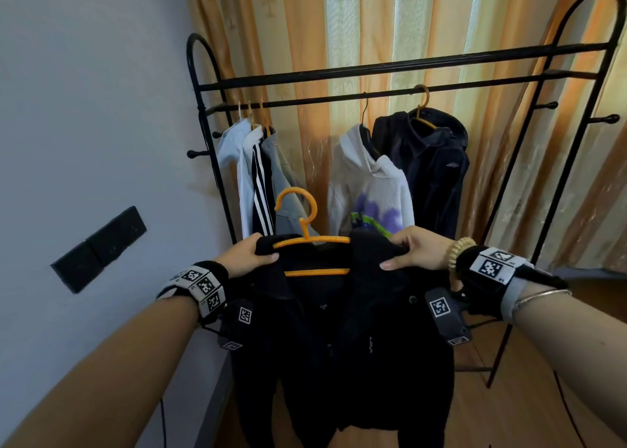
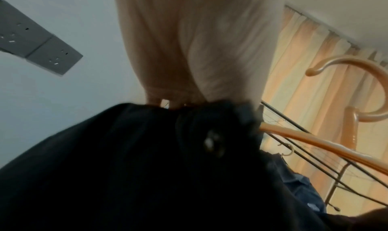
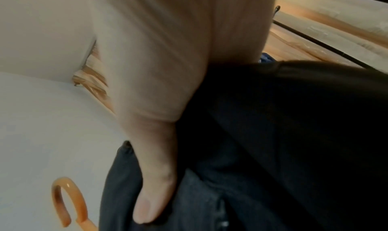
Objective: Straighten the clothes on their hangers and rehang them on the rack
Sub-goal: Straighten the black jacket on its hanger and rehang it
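Observation:
A black jacket (image 1: 339, 339) hangs on an orange hanger (image 1: 307, 240) in front of me, below the black rack (image 1: 390, 70). My left hand (image 1: 249, 255) grips the jacket's left shoulder over the hanger end. My right hand (image 1: 412, 250) grips the right shoulder, thumb on the front. In the left wrist view the hanger (image 2: 315, 141) juts from the dark jacket (image 2: 147, 168) under the hand (image 2: 199, 52). The right wrist view shows the thumb (image 3: 155, 193) pressed on the jacket (image 3: 283, 143), with the hanger hook (image 3: 69, 199) at lower left.
On the rack's lower rail hang pale and striped garments (image 1: 252, 176) at left, a white hoodie (image 1: 369, 189) and a dark jacket (image 1: 431, 162) at right. The rail between them is bare. Orange curtain (image 1: 373, 23) behind, grey wall with sockets (image 1: 98, 249) at left.

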{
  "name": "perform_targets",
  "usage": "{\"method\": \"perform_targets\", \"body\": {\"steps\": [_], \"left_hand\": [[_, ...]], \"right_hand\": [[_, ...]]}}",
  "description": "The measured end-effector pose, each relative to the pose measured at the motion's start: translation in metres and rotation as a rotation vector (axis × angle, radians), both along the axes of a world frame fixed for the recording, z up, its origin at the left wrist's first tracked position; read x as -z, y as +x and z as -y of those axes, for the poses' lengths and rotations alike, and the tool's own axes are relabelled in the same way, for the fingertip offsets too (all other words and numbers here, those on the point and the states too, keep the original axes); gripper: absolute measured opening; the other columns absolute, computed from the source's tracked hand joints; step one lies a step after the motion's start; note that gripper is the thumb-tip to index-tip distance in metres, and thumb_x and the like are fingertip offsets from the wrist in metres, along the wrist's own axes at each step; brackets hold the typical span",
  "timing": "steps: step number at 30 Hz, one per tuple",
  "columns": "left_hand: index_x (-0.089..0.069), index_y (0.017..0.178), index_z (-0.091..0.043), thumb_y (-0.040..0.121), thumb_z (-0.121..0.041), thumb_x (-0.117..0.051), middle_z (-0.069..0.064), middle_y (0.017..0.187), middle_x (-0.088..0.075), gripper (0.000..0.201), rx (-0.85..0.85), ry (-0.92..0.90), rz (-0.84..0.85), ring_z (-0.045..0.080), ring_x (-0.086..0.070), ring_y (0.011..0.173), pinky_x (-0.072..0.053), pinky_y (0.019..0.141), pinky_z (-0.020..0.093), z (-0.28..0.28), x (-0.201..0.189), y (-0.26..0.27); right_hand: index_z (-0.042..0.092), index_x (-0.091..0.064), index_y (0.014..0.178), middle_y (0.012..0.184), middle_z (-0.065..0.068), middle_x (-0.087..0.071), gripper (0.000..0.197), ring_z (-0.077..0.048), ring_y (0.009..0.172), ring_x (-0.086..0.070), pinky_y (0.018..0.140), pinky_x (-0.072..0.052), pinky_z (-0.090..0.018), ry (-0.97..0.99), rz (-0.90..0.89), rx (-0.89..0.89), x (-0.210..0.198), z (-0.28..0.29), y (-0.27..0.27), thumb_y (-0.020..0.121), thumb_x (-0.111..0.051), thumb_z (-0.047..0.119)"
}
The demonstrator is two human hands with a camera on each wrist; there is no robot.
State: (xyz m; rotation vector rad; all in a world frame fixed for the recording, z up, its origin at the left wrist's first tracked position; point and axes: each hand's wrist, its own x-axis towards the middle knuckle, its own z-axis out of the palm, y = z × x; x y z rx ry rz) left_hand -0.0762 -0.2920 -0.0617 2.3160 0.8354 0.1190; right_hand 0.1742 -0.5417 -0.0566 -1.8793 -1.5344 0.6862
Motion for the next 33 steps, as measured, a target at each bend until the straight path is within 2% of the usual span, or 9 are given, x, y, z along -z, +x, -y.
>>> {"method": "perform_targets", "body": {"steps": [2,5,8,11,15,20,25,30,33], "left_hand": [[-0.042,0.111,-0.013,0.081,-0.041,-0.071,-0.002,0.098,-0.052,0.051,-0.014,0.000,-0.064,0.015,-0.054,0.091,-0.046,0.073,0.026,0.007,0.006,0.002],[-0.037,0.129,-0.019,0.083,-0.043,-0.068,-0.001,0.115,-0.044,0.061,0.021,0.038,-0.075,0.017,-0.048,0.109,-0.042,0.088,0.028,0.017,0.016,0.012],[-0.052,0.121,-0.014,0.094,-0.019,-0.055,0.003,0.122,-0.053,0.028,0.113,0.156,-0.144,0.021,-0.053,0.115,-0.040,0.084,0.023,0.033,0.025,0.029],[-0.061,0.115,-0.013,0.096,-0.004,-0.041,0.003,0.124,-0.053,0.029,0.188,0.205,-0.204,0.018,-0.057,0.091,-0.041,0.067,0.018,0.046,0.030,0.044],[-0.065,0.105,-0.014,0.095,-0.014,-0.050,0.004,0.119,-0.061,0.019,0.248,0.205,-0.224,0.019,-0.058,0.109,-0.043,0.084,0.022,0.048,0.033,0.060],[-0.067,0.106,-0.007,0.092,-0.011,-0.053,0.005,0.110,-0.065,0.020,0.284,0.206,-0.192,0.019,-0.058,0.108,-0.039,0.081,0.019,0.055,0.025,0.076],[-0.066,0.105,-0.009,0.095,-0.017,-0.050,0.005,0.109,-0.067,0.020,0.301,0.229,-0.242,0.019,-0.059,0.106,-0.041,0.084,0.023,0.049,0.023,0.080],[-0.063,0.112,-0.006,0.097,-0.017,-0.048,0.006,0.117,-0.063,0.024,0.291,0.270,-0.165,0.021,-0.057,0.111,-0.043,0.090,0.026,0.032,0.006,0.085],[-0.063,0.110,-0.011,0.095,-0.017,-0.050,0.006,0.114,-0.064,0.021,0.240,0.288,-0.079,0.020,-0.059,0.107,-0.042,0.083,0.022,0.001,-0.009,0.095]], "right_hand": [[0.018,-0.070,0.075,0.076,-0.003,-0.070,0.007,-0.007,0.071,-0.060,0.070,-0.049,-0.025,-0.017,-0.001,-0.003,0.003,0.003,-0.001,0.076,-0.076,0.021],[0.017,-0.066,0.066,0.065,0.002,-0.063,0.015,-0.006,0.062,-0.054,0.062,-0.044,-0.019,-0.065,0.039,0.038,0.007,0.009,-0.002,0.076,-0.076,0.021],[0.002,-0.066,0.072,0.066,-0.004,-0.059,0.024,-0.012,0.061,-0.052,0.059,-0.042,-0.021,-0.129,0.100,0.109,0.011,0.018,-0.002,0.077,-0.075,0.023],[0.004,-0.070,0.081,0.075,-0.007,-0.069,0.019,-0.013,0.066,-0.061,0.062,-0.048,-0.018,-0.153,0.120,0.158,0.013,0.029,0.004,0.079,-0.074,0.023],[0.001,-0.071,0.087,0.082,-0.016,-0.072,0.024,-0.016,0.069,-0.062,0.068,-0.051,-0.030,-0.147,0.222,0.303,0.015,0.039,0.013,0.080,-0.072,0.024],[0.007,-0.069,0.081,0.075,-0.007,-0.065,0.014,-0.016,0.069,-0.059,0.055,-0.041,-0.019,-0.105,0.275,0.443,0.011,0.045,0.019,0.081,-0.070,0.021],[0.007,-0.068,0.084,0.078,-0.007,-0.065,0.015,-0.018,0.076,-0.061,0.067,-0.040,-0.025,0.003,0.294,0.540,0.006,0.035,0.024,0.082,-0.069,0.022],[-0.002,-0.066,0.082,0.079,-0.016,-0.067,0.023,-0.026,0.074,-0.064,0.062,-0.043,-0.030,0.131,0.261,0.647,-0.003,0.009,0.030,0.083,-0.067,0.021],[0.000,-0.066,0.082,0.078,-0.016,-0.068,0.019,-0.026,0.073,-0.065,0.063,-0.047,-0.032,0.240,0.205,0.676,-0.014,-0.014,0.033,0.083,-0.068,0.019]]}}
